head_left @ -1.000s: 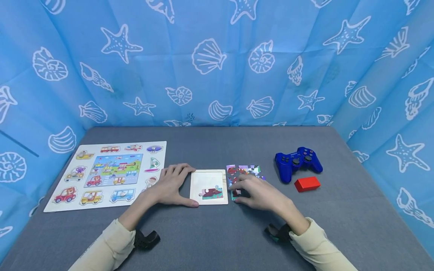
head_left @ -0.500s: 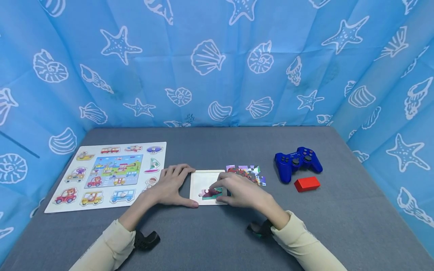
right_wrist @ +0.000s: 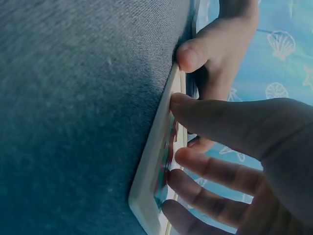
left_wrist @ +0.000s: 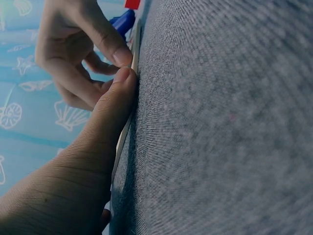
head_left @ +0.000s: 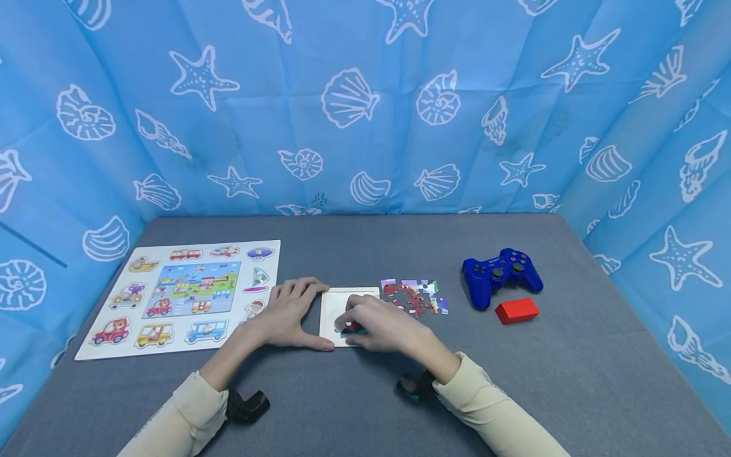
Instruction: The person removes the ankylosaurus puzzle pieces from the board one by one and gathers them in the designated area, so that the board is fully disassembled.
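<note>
A square wooden puzzle tray (head_left: 330, 304) lies flat at the table's middle. My left hand (head_left: 292, 315) holds its left side, thumb at the near corner and fingertips at the far one. Over the tray, my right hand (head_left: 379, 324) pinches a small jigsaw piece low at the left, largely hidden by the fingers. Joined dark red and teal jigsaw pieces (right_wrist: 164, 169) lie inside, partly covered by that hand. In the right wrist view the right thumb is by the near rim, with the other fingertips over the pieces. Several loose jigsaw pieces (head_left: 418, 303) lie right of the tray.
A large white peg puzzle board (head_left: 171, 336) with vehicle pictures lies at the left. Toward the right are a blue game controller (head_left: 498, 274) and a red block (head_left: 516, 311). A blue shell-patterned curtain (head_left: 365, 139) stands behind the grey table (head_left: 320, 400).
My right hand has moved left from the loose pieces to over the tray, taking a jigsaw piece from there. My left hand has stayed at the tray's left side.
</note>
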Demonstrator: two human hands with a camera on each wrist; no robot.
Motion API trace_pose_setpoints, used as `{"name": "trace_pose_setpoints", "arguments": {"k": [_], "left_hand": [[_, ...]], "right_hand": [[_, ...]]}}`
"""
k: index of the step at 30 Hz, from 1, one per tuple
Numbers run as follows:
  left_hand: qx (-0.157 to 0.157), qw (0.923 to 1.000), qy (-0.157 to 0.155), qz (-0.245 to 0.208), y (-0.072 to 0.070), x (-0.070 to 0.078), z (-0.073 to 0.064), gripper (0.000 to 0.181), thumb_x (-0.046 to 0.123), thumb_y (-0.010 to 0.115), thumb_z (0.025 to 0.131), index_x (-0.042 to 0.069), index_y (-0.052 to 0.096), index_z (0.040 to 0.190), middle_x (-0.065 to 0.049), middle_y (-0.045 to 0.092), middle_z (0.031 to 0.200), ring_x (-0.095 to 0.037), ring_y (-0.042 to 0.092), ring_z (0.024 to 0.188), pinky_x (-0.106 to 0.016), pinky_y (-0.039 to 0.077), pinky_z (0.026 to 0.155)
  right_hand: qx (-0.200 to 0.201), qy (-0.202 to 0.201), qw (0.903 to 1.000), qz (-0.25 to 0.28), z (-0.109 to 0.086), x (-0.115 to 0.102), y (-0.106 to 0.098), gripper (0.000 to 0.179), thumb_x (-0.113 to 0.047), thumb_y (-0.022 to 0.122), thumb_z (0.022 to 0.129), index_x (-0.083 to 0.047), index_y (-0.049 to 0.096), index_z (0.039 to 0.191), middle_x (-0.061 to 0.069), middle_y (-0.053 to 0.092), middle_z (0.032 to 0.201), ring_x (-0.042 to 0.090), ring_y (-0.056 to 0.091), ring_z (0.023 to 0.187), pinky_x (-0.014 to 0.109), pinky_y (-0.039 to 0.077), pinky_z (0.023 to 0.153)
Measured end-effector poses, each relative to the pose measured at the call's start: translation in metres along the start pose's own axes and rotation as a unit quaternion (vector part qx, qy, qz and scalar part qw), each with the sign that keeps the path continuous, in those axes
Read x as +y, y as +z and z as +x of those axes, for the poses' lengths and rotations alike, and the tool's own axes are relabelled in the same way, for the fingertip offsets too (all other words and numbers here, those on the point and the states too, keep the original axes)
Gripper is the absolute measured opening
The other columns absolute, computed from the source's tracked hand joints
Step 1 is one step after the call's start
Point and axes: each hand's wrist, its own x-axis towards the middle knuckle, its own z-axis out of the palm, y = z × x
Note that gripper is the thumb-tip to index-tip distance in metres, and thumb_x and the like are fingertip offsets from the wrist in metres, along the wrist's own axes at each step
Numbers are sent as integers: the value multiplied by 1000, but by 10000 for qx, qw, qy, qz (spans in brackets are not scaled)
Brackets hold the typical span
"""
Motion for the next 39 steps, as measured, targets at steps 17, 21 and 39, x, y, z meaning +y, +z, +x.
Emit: {"name": "trace_pose_setpoints", "arguments": {"k": [17,21,39], "left_hand": [[6,10000,-13,-36,-1,2,-1,107,80,74,70,22,40,154,-9,37,157,-37,35,140,-62,27,109],[3,10000,-20,-23,-2,1,-1,107,80,73,70,22,40,154,-9,37,157,-37,35,140,-62,28,109],[-2,10000,-27,1,0,0,-1,108,81,73,70,22,40,153,-9,37,158,-37,34,141,-62,28,110]], "right_hand": [[-58,287,9994,182,2,-1,2,14,-13,78,90,-7,75,103,5,62,86,6,45,74,19,38,66],[-30,285,9995,136,2,-1,3,15,-12,79,90,-7,75,102,5,62,86,6,45,73,19,39,65],[75,368,9993,62,2,-2,4,17,-12,80,88,-8,72,102,4,64,90,7,51,77,21,44,69]]}}
